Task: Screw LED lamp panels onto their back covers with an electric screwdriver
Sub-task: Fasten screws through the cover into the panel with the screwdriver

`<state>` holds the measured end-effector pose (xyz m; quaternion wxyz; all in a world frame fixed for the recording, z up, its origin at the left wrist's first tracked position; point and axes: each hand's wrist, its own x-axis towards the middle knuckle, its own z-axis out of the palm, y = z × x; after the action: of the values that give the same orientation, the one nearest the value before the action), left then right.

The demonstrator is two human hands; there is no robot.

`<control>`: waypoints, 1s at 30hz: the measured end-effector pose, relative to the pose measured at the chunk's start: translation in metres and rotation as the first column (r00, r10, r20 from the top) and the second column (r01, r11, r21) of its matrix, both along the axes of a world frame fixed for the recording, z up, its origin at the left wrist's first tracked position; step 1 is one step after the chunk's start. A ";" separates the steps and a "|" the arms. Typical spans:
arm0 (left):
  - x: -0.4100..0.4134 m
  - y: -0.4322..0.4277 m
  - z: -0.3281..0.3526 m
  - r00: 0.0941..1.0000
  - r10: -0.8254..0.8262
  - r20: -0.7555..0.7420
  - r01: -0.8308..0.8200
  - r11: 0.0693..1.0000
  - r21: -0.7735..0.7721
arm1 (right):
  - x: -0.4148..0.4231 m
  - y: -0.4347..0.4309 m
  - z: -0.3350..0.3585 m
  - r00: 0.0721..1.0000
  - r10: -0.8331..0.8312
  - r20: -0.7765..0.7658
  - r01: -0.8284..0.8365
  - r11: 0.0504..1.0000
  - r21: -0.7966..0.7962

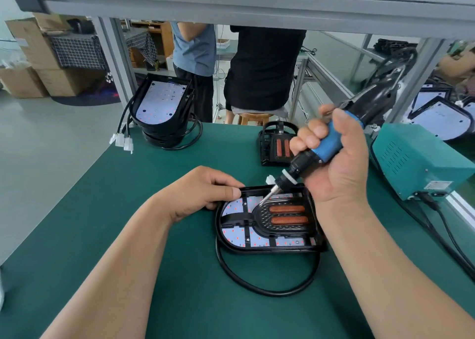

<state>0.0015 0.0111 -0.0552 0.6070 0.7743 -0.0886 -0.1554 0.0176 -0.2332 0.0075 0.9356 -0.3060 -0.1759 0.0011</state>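
The left hand [203, 192] pinches the rim of the back cover [270, 250] between thumb and curled fingers, steadying it on the green table [154, 236]. The right hand [334, 164] wraps its fingers round the one electric screwdriver [331, 143], tilted so the bit meets the LED panel [232, 233]. One spare lamp [275, 146] stands behind, and a stack [164, 107] of perhaps four sits at the far left.

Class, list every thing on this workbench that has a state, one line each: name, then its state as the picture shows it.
lamp: flat on mat, panel showing
electric screwdriver: tilted, bit tip at lamp's panel
left hand: holds lamp's far-left rim
right hand: grips electric screwdriver
lamp stack: piled at far corner, plugs overhang edge
black cable: looped on mat
power box: cables plugged in
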 end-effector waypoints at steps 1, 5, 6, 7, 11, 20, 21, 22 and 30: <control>0.000 0.001 0.001 1.000 -0.003 -0.004 0.003 1.000 0.001 | 0.001 -0.004 0.002 1.000 -0.018 -0.007 0.018 1.000 0.024; -0.002 0.005 0.004 0.999 -0.035 -0.019 0.036 0.998 0.044 | 0.005 -0.016 0.007 0.995 -0.099 -0.016 0.100 0.992 0.083; -0.003 0.006 0.005 0.998 -0.051 -0.020 0.053 0.997 0.057 | 0.006 -0.019 0.007 0.993 -0.112 -0.020 0.114 0.989 0.094; -0.004 0.006 0.006 0.997 -0.066 -0.025 0.068 0.996 0.064 | 0.007 -0.021 0.007 0.992 -0.122 -0.027 0.124 0.987 0.103; -0.002 0.004 0.004 0.997 -0.033 -0.066 0.030 0.999 -0.045 | 0.009 -0.025 0.003 0.985 -0.159 -0.063 0.166 0.979 0.122; 0.012 -0.012 -0.008 0.947 0.201 -0.249 -0.290 0.869 -0.401 | 0.019 -0.027 -0.012 0.959 -0.213 -0.185 0.239 0.963 0.127; 0.012 -0.012 -0.009 0.946 0.206 -0.251 -0.295 0.868 -0.399 | 0.020 -0.027 -0.014 0.957 -0.216 -0.193 0.241 0.963 0.121; 0.013 -0.012 -0.010 0.946 0.211 -0.248 -0.298 0.870 -0.394 | 0.021 -0.027 -0.015 0.956 -0.217 -0.197 0.242 0.963 0.115; 0.011 -0.016 -0.009 0.952 0.214 -0.219 -0.282 0.891 -0.356 | 0.023 -0.024 -0.023 0.955 -0.217 -0.203 0.237 0.968 0.079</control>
<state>0.0124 -0.0054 -0.0640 0.7667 0.6291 0.0359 -0.1228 0.0402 -0.2572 -0.0152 0.9566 -0.2741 -0.0482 -0.0861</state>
